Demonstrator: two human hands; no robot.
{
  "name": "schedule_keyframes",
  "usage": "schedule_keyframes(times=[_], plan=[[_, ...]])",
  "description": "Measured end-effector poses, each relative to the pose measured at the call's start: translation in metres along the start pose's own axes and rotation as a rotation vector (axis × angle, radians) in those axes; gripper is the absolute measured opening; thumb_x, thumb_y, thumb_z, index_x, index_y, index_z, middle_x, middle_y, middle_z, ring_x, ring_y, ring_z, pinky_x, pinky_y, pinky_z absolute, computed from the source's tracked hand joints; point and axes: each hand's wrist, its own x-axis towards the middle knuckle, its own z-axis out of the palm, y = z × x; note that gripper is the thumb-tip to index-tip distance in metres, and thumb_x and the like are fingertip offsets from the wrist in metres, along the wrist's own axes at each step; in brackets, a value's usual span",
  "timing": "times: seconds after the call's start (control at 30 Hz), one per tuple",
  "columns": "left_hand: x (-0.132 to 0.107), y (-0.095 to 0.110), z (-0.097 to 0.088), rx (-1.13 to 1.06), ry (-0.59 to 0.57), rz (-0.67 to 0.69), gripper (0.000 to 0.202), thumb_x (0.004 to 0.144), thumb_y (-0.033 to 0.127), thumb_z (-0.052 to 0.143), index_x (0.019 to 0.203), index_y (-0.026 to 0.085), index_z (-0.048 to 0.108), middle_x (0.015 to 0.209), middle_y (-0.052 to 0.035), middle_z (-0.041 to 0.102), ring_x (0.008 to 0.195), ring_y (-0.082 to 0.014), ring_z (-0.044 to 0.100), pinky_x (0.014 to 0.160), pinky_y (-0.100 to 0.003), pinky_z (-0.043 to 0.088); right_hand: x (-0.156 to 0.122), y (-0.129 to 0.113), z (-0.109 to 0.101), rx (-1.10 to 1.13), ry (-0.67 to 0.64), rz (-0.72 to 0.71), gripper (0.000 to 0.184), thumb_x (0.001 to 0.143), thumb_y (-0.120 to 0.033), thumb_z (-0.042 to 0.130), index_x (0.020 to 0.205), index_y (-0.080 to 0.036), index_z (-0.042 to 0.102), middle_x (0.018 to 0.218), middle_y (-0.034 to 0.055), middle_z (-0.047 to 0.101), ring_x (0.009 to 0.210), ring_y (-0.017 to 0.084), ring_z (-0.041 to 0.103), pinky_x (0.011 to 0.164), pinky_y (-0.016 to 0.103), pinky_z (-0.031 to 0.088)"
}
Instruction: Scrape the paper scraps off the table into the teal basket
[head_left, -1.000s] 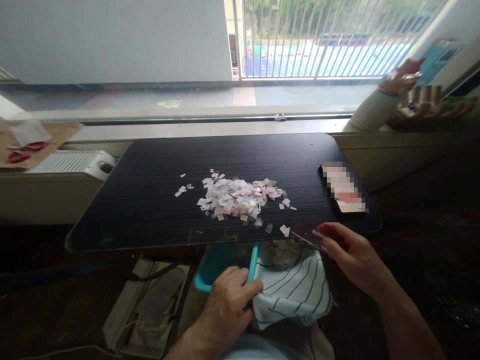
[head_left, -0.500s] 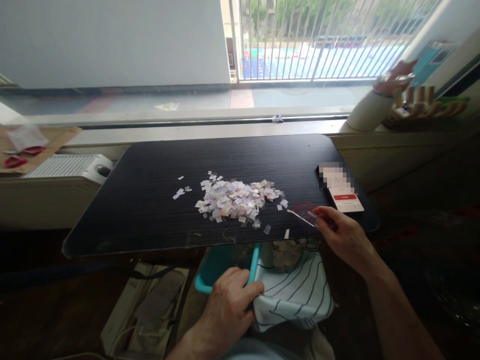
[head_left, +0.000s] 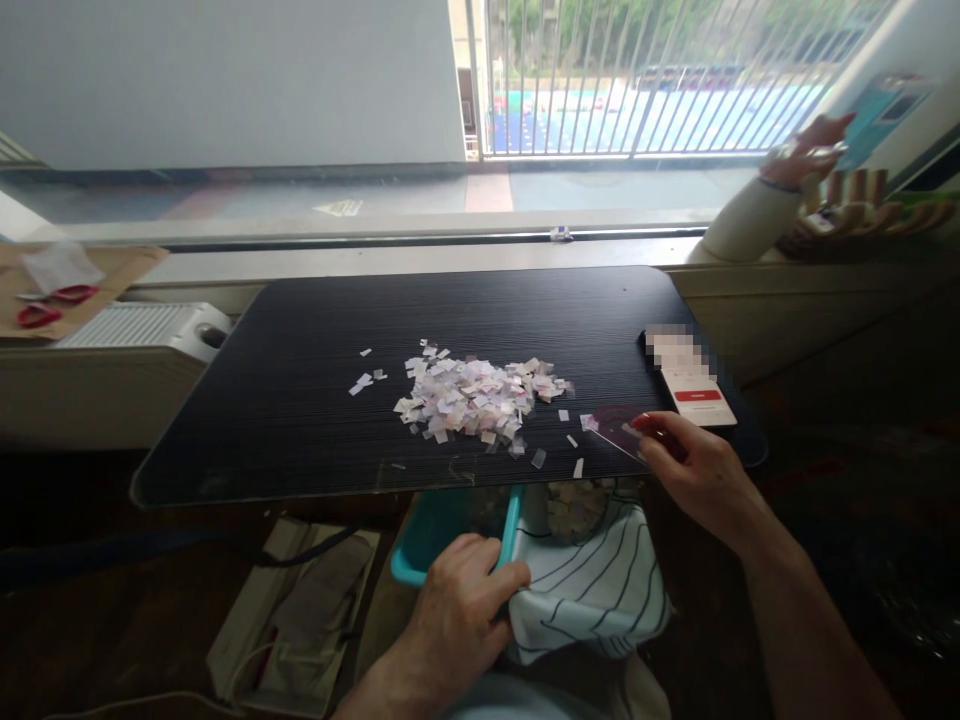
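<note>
A loose pile of small paper pieces (head_left: pixel 472 398) lies on the dark table (head_left: pixel 315 320), with a few strays around it. Right of the pile, my right hand (head_left: pixel 686 455) pinches a thin, translucent pinkish plastic sheet (head_left: pixel 616 425). The sheet's left edge meets one small pale piece on the tabletop. Below the table's front edge, my left hand (head_left: pixel 469 590) closes over the adjoining rims of a teal bin (head_left: pixel 409 560) and a white bin with dark wavy stripes (head_left: pixel 592 590). Some pale pieces (head_left: pixel 577 508) sit inside the striped bin, partly hidden by the table.
A phone (head_left: pixel 701 395) lies on the table beyond my right hand. Red-handled scissors (head_left: pixel 41 315) rest on brown paper at the far left, above a white radiator (head_left: pixel 150 325). A whitish vase-like object (head_left: pixel 754 220) stands on the windowsill. An open box (head_left: pixel 307 610) is low at left.
My right hand and the plastic sheet have shifted slightly right, away from the pile, with a small piece at the sheet's edge. My left hand keeps its hold on the bins.
</note>
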Motion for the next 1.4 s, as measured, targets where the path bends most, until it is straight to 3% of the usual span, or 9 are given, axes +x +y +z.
schedule_keyframes(times=[0.23,0.4,0.57,0.73,0.87,1.07,1.23,1.4], plan=[[-0.001,0.0,0.002,-0.019,-0.012,0.0,0.014,0.078,0.012,0.05,0.082,0.019,0.061,0.07,-0.003,0.05,0.068,-0.021,0.047,0.064,-0.032,0.035,-0.003,-0.006,-0.005,0.02,-0.125,0.007,0.021,0.083,-0.03,0.051,0.094,-0.022,0.067,0.085,0.0028,0.072,0.07,0.017,0.065,0.063,0.027,0.048],[-0.001,0.001,0.003,-0.004,-0.002,-0.019,0.016,0.077,0.01,0.049,0.081,0.02,0.061,0.07,-0.0027,0.049,0.069,-0.0209,0.047,0.064,-0.031,0.035,-0.01,0.0,-0.01,0.017,-0.057,0.005,0.023,0.084,-0.032,0.053,0.099,-0.022,0.067,0.087,0.0031,0.072,0.071,0.018,0.065,0.065,0.028,0.049],[-0.001,0.0,0.003,-0.006,-0.005,-0.017,0.014,0.079,0.012,0.049,0.081,0.019,0.061,0.071,-0.0032,0.049,0.068,-0.0213,0.047,0.062,-0.031,0.034,-0.021,0.002,-0.013,0.056,-0.295,-0.094,0.018,0.086,-0.032,0.053,0.096,-0.024,0.066,0.081,0.0002,0.07,0.066,0.015,0.063,0.059,0.025,0.048],[0.0,0.001,0.004,0.011,-0.013,0.013,0.014,0.079,0.011,0.048,0.081,0.019,0.061,0.07,-0.0027,0.048,0.068,-0.0207,0.047,0.064,-0.032,0.034,0.006,-0.004,0.002,0.042,-0.01,-0.214,0.023,0.09,-0.031,0.049,0.103,-0.021,0.066,0.093,0.0046,0.067,0.077,0.017,0.062,0.069,0.028,0.048],[-0.002,0.003,0.002,0.002,0.002,0.008,0.014,0.079,0.012,0.049,0.081,0.018,0.061,0.069,-0.003,0.049,0.067,-0.0208,0.047,0.064,-0.032,0.034,0.019,-0.003,0.009,-0.006,-0.057,-0.271,0.024,0.092,-0.028,0.046,0.103,-0.021,0.066,0.097,0.005,0.066,0.08,0.017,0.062,0.073,0.029,0.047],[-0.004,0.004,0.002,-0.011,0.013,-0.017,0.016,0.078,0.01,0.049,0.082,0.018,0.062,0.071,-0.0039,0.051,0.068,-0.0214,0.047,0.062,-0.031,0.034,-0.013,0.008,-0.007,0.028,-0.254,-0.283,0.021,0.093,-0.032,0.048,0.098,-0.023,0.066,0.097,0.0036,0.066,0.081,0.017,0.063,0.07,0.026,0.049],[-0.001,0.001,0.005,0.013,0.004,0.01,0.014,0.079,0.011,0.05,0.082,0.018,0.061,0.07,-0.0031,0.049,0.068,-0.0213,0.046,0.063,-0.032,0.033,-0.027,0.01,-0.011,0.01,-0.167,-0.244,0.02,0.093,-0.031,0.049,0.1,-0.022,0.065,0.096,0.004,0.065,0.082,0.016,0.061,0.071,0.026,0.048],[0.002,0.0,0.006,0.045,-0.041,0.031,0.012,0.079,0.011,0.051,0.082,0.019,0.06,0.071,-0.0025,0.048,0.069,-0.0205,0.046,0.065,-0.031,0.035,-0.039,0.008,-0.013,0.047,-0.282,-0.274,0.019,0.094,-0.03,0.048,0.098,-0.023,0.065,0.093,0.0027,0.064,0.078,0.014,0.061,0.065,0.023,0.048]])
